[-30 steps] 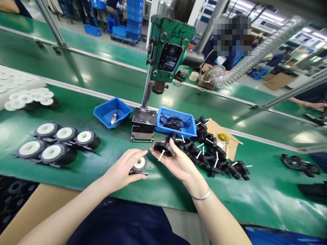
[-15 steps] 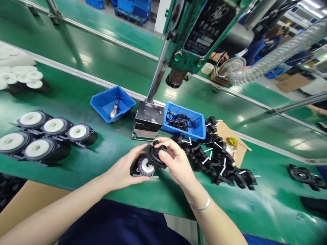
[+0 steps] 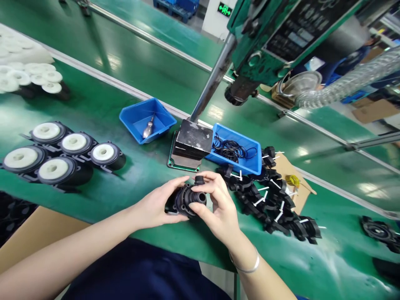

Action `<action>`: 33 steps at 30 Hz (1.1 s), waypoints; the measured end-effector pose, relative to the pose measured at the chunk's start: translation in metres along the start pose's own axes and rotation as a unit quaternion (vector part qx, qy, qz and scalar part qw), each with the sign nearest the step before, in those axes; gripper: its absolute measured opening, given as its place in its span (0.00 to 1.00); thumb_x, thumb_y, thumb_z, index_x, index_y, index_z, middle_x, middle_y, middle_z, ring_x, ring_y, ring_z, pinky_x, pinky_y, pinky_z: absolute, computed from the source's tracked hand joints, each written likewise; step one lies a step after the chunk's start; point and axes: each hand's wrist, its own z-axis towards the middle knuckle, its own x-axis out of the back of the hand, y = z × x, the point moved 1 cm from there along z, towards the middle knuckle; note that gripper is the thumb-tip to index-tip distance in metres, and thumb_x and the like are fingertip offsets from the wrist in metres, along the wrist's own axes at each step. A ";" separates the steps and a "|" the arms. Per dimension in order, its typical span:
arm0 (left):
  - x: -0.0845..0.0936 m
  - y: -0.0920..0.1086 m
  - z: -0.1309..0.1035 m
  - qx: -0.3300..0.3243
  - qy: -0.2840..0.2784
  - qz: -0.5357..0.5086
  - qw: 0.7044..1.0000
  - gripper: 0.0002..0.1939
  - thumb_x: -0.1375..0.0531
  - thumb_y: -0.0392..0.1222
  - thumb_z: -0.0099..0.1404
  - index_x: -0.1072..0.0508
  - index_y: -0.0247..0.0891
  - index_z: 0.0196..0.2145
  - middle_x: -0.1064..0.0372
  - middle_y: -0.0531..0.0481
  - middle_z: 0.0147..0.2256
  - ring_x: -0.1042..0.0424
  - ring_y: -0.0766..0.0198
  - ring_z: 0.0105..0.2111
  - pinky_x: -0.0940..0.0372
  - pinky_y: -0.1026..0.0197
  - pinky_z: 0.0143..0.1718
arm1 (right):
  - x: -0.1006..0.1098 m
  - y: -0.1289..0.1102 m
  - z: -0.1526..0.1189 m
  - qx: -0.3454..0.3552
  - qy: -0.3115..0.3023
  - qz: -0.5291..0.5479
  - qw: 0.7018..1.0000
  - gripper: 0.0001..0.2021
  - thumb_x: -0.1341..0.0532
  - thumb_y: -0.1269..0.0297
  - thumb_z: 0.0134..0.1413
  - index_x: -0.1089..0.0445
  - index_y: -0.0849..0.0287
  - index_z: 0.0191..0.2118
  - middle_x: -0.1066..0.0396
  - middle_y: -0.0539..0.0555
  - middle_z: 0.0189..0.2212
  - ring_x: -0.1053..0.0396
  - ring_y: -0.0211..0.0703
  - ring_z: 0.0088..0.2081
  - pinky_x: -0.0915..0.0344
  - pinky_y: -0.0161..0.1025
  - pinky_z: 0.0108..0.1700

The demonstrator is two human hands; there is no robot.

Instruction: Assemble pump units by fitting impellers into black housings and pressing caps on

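Green table spreads beneath everything, with a green press rising at its far side. Two blue bins flank the press's dark block; the left one holds a screwdriver. Five white-topped housings stand at left, and black parts with white pins lie piled at right. Near the middle, the left hand curls around a black housing, fingers parted by its width, thumb on the near side. Capping it, a black cover sits between the right hand's partly open fingers, thumb against its front.
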 end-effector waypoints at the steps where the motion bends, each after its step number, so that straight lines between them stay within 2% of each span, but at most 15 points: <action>1: 0.000 0.001 0.001 -0.001 0.000 0.005 1.000 0.46 0.30 0.44 0.59 0.50 0.44 0.67 0.39 0.38 0.63 0.33 0.49 0.61 0.35 0.45 0.62 | -0.001 -0.002 -0.001 0.019 -0.007 -0.027 0.999 0.11 0.32 0.59 0.56 0.28 0.51 0.45 0.36 0.57 0.52 0.36 0.51 0.56 0.36 0.54 0.59; 4: 0.001 0.002 0.002 -0.010 -0.003 0.021 1.000 0.43 0.31 0.44 0.59 0.48 0.42 0.66 0.37 0.38 0.62 0.33 0.49 0.61 0.35 0.45 0.62 | -0.007 -0.002 -0.006 0.042 -0.015 -0.084 0.995 0.14 0.31 0.63 0.55 0.31 0.50 0.47 0.38 0.57 0.53 0.37 0.51 0.56 0.36 0.52 0.58; 7: 0.002 0.003 0.003 -0.017 -0.003 0.027 0.999 0.42 0.31 0.43 0.60 0.48 0.42 0.66 0.36 0.39 0.61 0.33 0.49 0.60 0.35 0.45 0.62 | -0.014 0.003 -0.012 0.020 0.008 -0.105 0.994 0.17 0.32 0.62 0.56 0.35 0.52 0.48 0.38 0.58 0.52 0.36 0.51 0.56 0.35 0.51 0.56; 12: 0.001 0.001 0.003 -0.040 -0.006 0.024 0.999 0.41 0.32 0.41 0.60 0.47 0.43 0.66 0.37 0.39 0.62 0.32 0.49 0.60 0.35 0.46 0.61 | -0.021 0.009 -0.019 0.025 0.033 -0.120 0.992 0.15 0.33 0.63 0.56 0.40 0.53 0.44 0.38 0.58 0.51 0.36 0.50 0.54 0.34 0.50 0.55; 18: 0.000 -0.005 0.002 -0.123 0.003 0.008 0.992 0.31 0.34 0.37 0.63 0.39 0.46 0.61 0.35 0.42 0.56 0.32 0.54 0.57 0.33 0.52 0.57 | -0.026 0.010 -0.022 0.017 0.047 -0.099 0.994 0.15 0.33 0.63 0.56 0.40 0.53 0.43 0.38 0.58 0.53 0.35 0.50 0.56 0.34 0.51 0.55; 23: -0.003 -0.008 0.001 -0.135 0.014 0.011 0.991 0.31 0.33 0.36 0.62 0.38 0.45 0.59 0.35 0.41 0.55 0.31 0.53 0.56 0.31 0.51 0.55 | -0.029 0.013 -0.023 0.017 0.057 -0.096 0.994 0.15 0.33 0.65 0.55 0.40 0.53 0.43 0.38 0.58 0.53 0.35 0.51 0.56 0.33 0.51 0.54; 33: 0.001 -0.002 0.007 -0.158 0.026 0.037 0.986 0.26 0.33 0.37 0.60 0.34 0.42 0.55 0.31 0.42 0.50 0.28 0.54 0.51 0.30 0.53 0.51 | -0.030 0.014 -0.024 0.022 0.059 -0.091 0.994 0.14 0.33 0.64 0.56 0.41 0.54 0.42 0.38 0.58 0.52 0.35 0.49 0.56 0.35 0.50 0.56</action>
